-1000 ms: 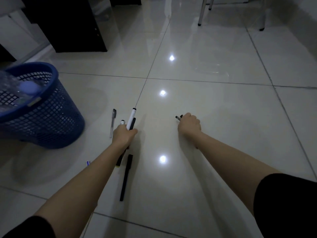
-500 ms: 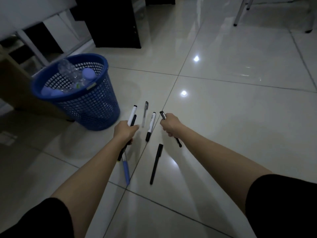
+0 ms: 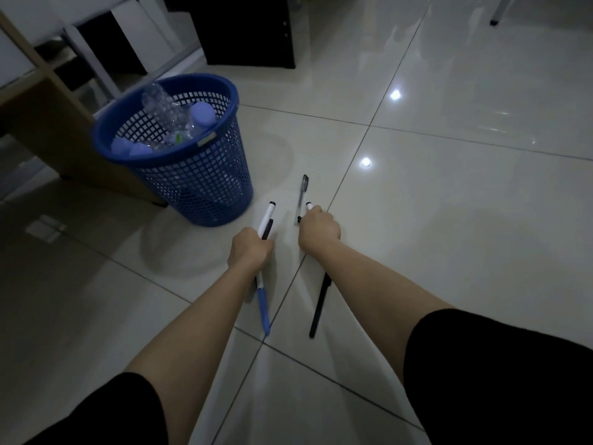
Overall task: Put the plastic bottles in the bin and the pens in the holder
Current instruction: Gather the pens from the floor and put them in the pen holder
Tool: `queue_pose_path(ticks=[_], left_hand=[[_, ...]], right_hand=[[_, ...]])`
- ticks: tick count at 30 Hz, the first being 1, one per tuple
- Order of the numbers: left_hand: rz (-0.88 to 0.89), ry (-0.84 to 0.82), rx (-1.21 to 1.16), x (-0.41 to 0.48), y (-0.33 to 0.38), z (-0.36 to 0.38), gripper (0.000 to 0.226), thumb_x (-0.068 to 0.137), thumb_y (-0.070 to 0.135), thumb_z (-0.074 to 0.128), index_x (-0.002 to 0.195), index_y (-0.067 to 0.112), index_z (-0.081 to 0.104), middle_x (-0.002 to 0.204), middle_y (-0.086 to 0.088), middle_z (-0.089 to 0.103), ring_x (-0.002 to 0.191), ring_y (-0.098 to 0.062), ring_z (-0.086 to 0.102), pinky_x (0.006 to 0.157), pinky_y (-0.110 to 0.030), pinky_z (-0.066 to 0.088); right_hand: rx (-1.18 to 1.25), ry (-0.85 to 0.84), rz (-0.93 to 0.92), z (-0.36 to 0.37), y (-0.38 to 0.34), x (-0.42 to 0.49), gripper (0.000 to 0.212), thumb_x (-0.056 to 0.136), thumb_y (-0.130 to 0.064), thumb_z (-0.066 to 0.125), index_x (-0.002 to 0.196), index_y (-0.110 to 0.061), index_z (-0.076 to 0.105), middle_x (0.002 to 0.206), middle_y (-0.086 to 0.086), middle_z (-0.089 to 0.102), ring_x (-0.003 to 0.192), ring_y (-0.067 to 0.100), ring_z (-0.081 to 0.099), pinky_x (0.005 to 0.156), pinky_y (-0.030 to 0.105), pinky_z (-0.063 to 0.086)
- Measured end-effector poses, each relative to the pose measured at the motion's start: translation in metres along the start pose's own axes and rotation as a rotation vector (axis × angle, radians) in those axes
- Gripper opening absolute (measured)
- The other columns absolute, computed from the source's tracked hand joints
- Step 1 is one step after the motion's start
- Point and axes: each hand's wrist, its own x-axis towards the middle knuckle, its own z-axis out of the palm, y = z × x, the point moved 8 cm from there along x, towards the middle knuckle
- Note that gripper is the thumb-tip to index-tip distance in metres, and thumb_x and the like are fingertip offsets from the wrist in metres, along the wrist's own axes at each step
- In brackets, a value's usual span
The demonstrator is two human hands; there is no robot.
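The bottle half of the job looks finished: clear plastic bottles [image 3: 167, 110] with pale purple caps lie piled inside the blue mesh bin [image 3: 205, 175] in the upper left of the frame, and none shows on the tiled floor [image 3: 449, 236]. The step in hand is gathering pens. At the centre of the frame the left hand [image 3: 248, 252] has its fingers closed around a white marker [image 3: 267, 216] and a black pen [image 3: 267, 229], both sticking out of the top of the fist and pointing up the frame, tilted slightly right. The right hand [image 3: 319, 232], just beside it, is fisted over a white-tipped pen [image 3: 310, 206] whose end pokes out above the knuckles; how many it holds is hidden. Loose on the floor are a clear pen [image 3: 302, 197] above the right hand, lying nearly vertical in the frame, a blue-capped pen [image 3: 263, 308] below the left hand with its blue end toward the bottom of the frame, and a black pen [image 3: 319, 308] below the right wrist, long axis running up and slightly right. No holder is in view, so the next move probably calls for collecting these three with hands already full, then finding the holder.
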Motion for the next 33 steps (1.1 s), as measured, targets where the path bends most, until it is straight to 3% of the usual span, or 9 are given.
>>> queue_pose_path(ticks=[3,6,9,11,15,19,21,26,33], left_hand=[[-0.041,0.017,-0.021,0.0,-0.007,-0.002,0.035,0.089,0.016,0.057,0.118,-0.002,0.05,0.104,-0.017,0.058,0.088,-0.031,0.06,0.075,-0.039,0.056],[-0.072,0.019,-0.033,-0.002,-0.015,-0.003,0.041,0.089,0.017,0.057,0.123,-0.004,0.048,0.114,-0.022,0.06,0.098,-0.036,0.064,0.082,-0.044,0.057],[-0.095,0.008,-0.032,-0.008,-0.025,-0.003,0.041,0.087,0.017,0.058,0.122,-0.003,0.051,0.113,-0.021,0.061,0.096,-0.036,0.064,0.08,-0.041,0.057],[-0.107,-0.015,-0.031,-0.013,-0.032,-0.002,0.04,0.085,0.019,0.06,0.118,-0.002,0.054,0.104,-0.017,0.061,0.088,-0.034,0.064,0.076,-0.038,0.057],[-0.074,-0.066,0.046,-0.022,-0.037,0.005,0.034,0.086,0.023,0.061,0.112,0.002,0.055,0.094,-0.012,0.055,0.08,-0.029,0.058,0.07,-0.035,0.053],[0.031,-0.035,0.171,-0.026,-0.027,0.0,0.026,0.09,0.033,0.057,0.095,0.008,0.049,0.091,-0.012,0.055,0.078,-0.029,0.058,0.066,-0.033,0.05],[0.068,-0.017,0.177,-0.026,-0.022,-0.002,0.025,0.089,0.031,0.058,0.093,0.008,0.049,0.09,-0.012,0.056,0.076,-0.03,0.058,0.064,-0.033,0.049],[0.156,-0.017,0.102,-0.023,-0.004,-0.003,0.026,0.089,0.023,0.055,0.101,0.0,0.057,0.088,-0.014,0.057,0.075,-0.031,0.057,0.063,-0.033,0.046],[0.234,0.067,-0.06,-0.014,0.028,-0.007,0.016,0.09,0.024,0.053,0.096,0.01,0.052,0.084,-0.01,0.058,0.069,-0.028,0.06,0.065,-0.04,0.058]], right_hand=[[0.005,-0.002,-0.025,-0.005,0.007,0.0,0.054,0.086,-0.014,0.05,0.139,-0.011,0.039,0.127,0.011,0.053,0.112,0.031,0.057,0.075,0.031,0.049],[0.248,-0.052,0.009,-0.013,0.025,-0.001,0.016,0.081,-0.014,0.051,0.096,-0.007,0.053,0.101,0.015,0.059,0.09,0.033,0.06,0.066,0.03,0.043],[0.754,-0.207,0.188,-0.015,0.044,-0.003,0.006,0.072,0.003,0.053,0.073,0.0,0.049,0.073,0.02,0.052,0.064,0.033,0.056,0.068,0.043,0.058],[0.859,-0.28,0.172,-0.019,0.048,-0.01,0.01,0.071,0.011,0.048,0.071,0.001,0.048,0.067,0.02,0.051,0.055,0.032,0.056,0.063,0.045,0.059],[0.453,-0.365,-0.265,-0.027,0.022,-0.044,0.018,0.075,0.004,0.046,0.074,-0.011,0.058,0.068,0.009,0.054,0.053,0.023,0.052,0.047,0.026,0.043],[-0.064,-0.366,-0.625,-0.011,-0.004,-0.092,0.033,0.077,-0.001,0.05,0.098,-0.017,0.069,0.099,0.006,0.061,0.087,0.023,0.055,0.074,0.031,0.045],[-0.178,-0.358,-0.716,0.0,-0.01,-0.111,0.028,0.079,-0.003,0.053,0.103,-0.012,0.065,0.108,0.012,0.057,0.096,0.028,0.054,0.072,0.032,0.042],[-0.443,-0.261,-0.76,0.024,0.002,-0.128,0.035,0.083,-0.005,0.056,0.118,-0.009,0.05,0.109,0.016,0.05,0.089,0.035,0.057,0.054,0.033,0.033],[-0.232,-0.256,-0.517,0.018,0.016,-0.093,0.017,0.083,-0.025,0.056,0.089,-0.011,0.049,0.092,0.014,0.053,0.074,0.028,0.05,0.056,0.03,0.035]])
